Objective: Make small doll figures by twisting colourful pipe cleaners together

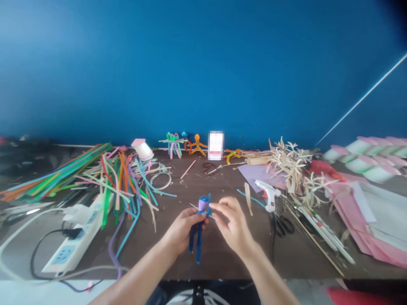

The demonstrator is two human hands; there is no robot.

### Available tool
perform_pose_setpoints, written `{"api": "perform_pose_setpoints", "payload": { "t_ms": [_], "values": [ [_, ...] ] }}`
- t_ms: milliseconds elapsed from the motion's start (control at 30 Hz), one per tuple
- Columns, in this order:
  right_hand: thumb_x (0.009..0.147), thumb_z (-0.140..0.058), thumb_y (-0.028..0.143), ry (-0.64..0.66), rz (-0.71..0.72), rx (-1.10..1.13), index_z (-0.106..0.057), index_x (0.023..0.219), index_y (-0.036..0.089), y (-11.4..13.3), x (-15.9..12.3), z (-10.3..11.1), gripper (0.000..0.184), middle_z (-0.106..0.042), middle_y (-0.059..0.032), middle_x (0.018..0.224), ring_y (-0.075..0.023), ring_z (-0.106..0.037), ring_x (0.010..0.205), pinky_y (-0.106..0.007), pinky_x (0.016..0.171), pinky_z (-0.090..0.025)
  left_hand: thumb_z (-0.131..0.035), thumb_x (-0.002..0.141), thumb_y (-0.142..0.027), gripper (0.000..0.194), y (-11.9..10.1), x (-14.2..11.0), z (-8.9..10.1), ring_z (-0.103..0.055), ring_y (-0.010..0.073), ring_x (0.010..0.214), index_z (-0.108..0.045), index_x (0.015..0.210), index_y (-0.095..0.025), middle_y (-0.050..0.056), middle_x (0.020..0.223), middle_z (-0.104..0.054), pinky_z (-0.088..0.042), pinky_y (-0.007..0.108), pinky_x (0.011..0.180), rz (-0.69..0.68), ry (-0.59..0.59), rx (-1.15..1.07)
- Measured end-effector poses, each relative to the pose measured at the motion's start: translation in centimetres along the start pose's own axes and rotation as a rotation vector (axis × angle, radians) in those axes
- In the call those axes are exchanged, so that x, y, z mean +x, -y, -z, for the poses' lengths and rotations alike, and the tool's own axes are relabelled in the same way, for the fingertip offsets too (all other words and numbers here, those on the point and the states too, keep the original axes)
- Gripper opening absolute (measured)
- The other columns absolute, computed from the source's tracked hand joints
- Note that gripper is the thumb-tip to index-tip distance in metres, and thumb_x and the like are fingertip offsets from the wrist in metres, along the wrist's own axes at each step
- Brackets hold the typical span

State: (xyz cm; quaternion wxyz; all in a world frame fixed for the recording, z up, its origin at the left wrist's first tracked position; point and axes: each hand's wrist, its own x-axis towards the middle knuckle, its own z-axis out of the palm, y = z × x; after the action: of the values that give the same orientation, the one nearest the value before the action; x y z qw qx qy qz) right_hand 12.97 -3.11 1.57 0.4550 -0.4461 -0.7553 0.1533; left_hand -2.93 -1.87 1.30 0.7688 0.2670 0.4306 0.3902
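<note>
Blue figure [202, 206] in pinching left hand [183, 228]

L hand [186, 224] hides pt of blue figure [199, 243].

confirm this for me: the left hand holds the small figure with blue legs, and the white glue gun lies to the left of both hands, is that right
Not quite: the head view shows the white glue gun to the right of both the left hand and right hand. The left hand does hold the small figure with blue legs.
</note>
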Motion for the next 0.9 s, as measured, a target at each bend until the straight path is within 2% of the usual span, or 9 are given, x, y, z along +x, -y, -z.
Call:
{"api": "perform_pose_setpoints", "payload": {
  "t_ms": [200,300,367,500,633,767,833,900],
  "values": [
    [0.081,-0.047,0.014,0.039,-0.003,-0.149,-0.060,0.087,0.020,0.3,0.1,0.0,0.015,-0.050,-0.0057,0.083,-0.0188,-0.048,0.079,-0.033,0.071,-0.041,-0.074,0.055,-0.022,0.019,0.3,-0.2,-0.3,-0.049,0.0058,0.046,-0.062,0.065,-0.010,0.000,0.055,-0.059,-0.037,0.016,0.047,0.011,0.003,-0.014],
    [0.079,-0.047,0.012,0.090,-0.039,-0.094,-0.057,0.080,0.019,0.6,0.1,0.0,0.013,-0.052,-0.0058,0.084,-0.0190,-0.048,0.081,-0.033,0.074,-0.040,-0.074,0.056,-0.023,0.019,0.5,-0.1,-0.2,-0.048,0.0057,0.048,-0.062,0.063,-0.011,0.001,0.056,-0.060,-0.037,0.016,0.049,-0.049,-0.020,0.025],
    [0.078,-0.047,0.013,0.116,-0.153,0.023,-0.055,0.076,0.018,0.6,-0.1,-0.3,0.009,-0.054,-0.0041,0.079,-0.0175,-0.050,0.077,-0.030,0.071,-0.040,-0.071,0.059,-0.024,0.017,0.8,0.0,-0.2,-0.047,0.0060,0.049,-0.062,0.065,-0.011,0.000,0.056,-0.059,-0.036,0.016,0.050,-0.136,-0.048,0.093],
    [0.078,-0.048,0.025,0.210,-0.534,0.349,-0.047,0.063,0.018,0.5,-0.5,-1.4,0.017,-0.045,0.0036,0.054,-0.0106,-0.043,0.052,-0.022,0.050,-0.034,-0.065,0.065,-0.026,0.015,1.4,0.2,-0.2,-0.046,0.0078,0.050,-0.061,0.070,-0.013,-0.004,0.053,-0.054,-0.037,0.018,0.051,-0.350,-0.166,0.325],
    [0.075,-0.052,0.033,0.223,-0.789,0.694,-0.045,0.061,0.018,1.0,-0.8,-2.3,0.022,-0.047,0.0043,0.050,-0.0087,-0.043,0.048,-0.020,0.046,-0.031,-0.058,0.069,-0.028,0.015,1.8,0.2,0.0,-0.048,0.0103,0.053,-0.061,0.071,-0.014,-0.003,0.056,-0.055,-0.038,0.020,0.053,-0.503,-0.305,0.618],
    [0.069,-0.057,0.041,0.191,-0.931,0.975,-0.046,0.062,0.017,1.5,-0.9,-2.5,0.028,-0.051,0.0030,0.049,-0.0074,-0.042,0.043,-0.019,0.042,-0.029,-0.057,0.069,-0.028,0.015,1.7,0.3,0.0,-0.049,0.0114,0.054,-0.064,0.069,-0.014,-0.002,0.056,-0.058,-0.038,0.020,0.054,-0.594,-0.367,0.803],
    [0.070,-0.056,0.042,0.172,-0.957,1.038,-0.047,0.061,0.016,1.4,-0.8,-2.3,0.028,-0.051,0.0028,0.048,-0.0070,-0.041,0.041,-0.019,0.040,-0.027,-0.058,0.068,-0.027,0.016,1.5,0.4,0.0,-0.052,0.0125,0.057,-0.065,0.073,-0.014,0.000,0.061,-0.061,-0.039,0.021,0.057,-0.579,-0.349,0.737],
    [0.073,-0.052,0.039,0.197,-0.930,0.973,-0.051,0.066,0.015,1.2,-0.8,-2.1,0.025,-0.051,0.0025,0.048,-0.0077,-0.043,0.041,-0.020,0.041,-0.029,-0.059,0.067,-0.026,0.017,1.3,0.6,-0.1,-0.053,0.0122,0.056,-0.064,0.077,-0.013,0.001,0.062,-0.061,-0.040,0.021,0.056,-0.506,-0.312,0.569]
  ]
}}
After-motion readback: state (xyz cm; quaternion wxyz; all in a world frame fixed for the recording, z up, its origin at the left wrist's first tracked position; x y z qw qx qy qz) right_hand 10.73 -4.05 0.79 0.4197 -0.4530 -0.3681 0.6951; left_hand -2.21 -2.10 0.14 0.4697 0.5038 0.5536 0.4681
